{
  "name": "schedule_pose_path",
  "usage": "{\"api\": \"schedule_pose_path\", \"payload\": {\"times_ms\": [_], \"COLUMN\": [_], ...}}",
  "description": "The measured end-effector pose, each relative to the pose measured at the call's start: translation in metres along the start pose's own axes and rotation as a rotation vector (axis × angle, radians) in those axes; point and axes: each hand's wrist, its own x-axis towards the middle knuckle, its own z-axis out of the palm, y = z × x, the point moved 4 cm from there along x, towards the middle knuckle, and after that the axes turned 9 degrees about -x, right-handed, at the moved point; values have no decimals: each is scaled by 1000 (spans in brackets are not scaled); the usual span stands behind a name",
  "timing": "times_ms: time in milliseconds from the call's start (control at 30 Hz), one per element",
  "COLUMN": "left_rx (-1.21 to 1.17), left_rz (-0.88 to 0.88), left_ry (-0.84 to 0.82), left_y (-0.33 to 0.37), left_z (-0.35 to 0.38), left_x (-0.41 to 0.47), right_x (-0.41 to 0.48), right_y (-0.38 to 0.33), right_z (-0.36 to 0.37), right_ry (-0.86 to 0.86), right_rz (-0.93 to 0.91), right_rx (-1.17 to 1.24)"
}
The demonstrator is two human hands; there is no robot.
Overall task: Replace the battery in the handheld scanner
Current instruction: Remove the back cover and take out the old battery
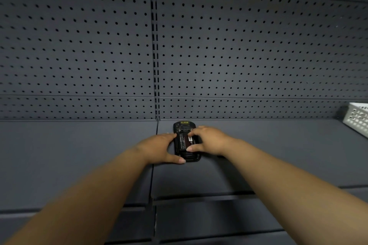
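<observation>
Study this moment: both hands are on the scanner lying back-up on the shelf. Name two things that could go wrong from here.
1. The right hand has fingertips on the battery; if it sits askew in the scanner, pressing might jam it.
2. The left hand only steadies the scanner's side on the smooth shelf, so it may slide toward the pegboard.

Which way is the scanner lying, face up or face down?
Face down. The scanner lies flat on the shelf with its back up: the labelled battery shows between the left hand and right hand.
</observation>
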Motion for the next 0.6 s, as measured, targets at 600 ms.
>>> {"api": "schedule_pose_path", "payload": {"times_ms": [600], "left_rx": [1], "left_rz": [-15], "left_ry": [17], "left_y": [-3], "left_z": [4], "left_x": [-3], "right_x": [-7], "right_y": [-15], "right_z": [-13], "right_ry": [313], "right_rz": [47], "right_rx": [98]}}
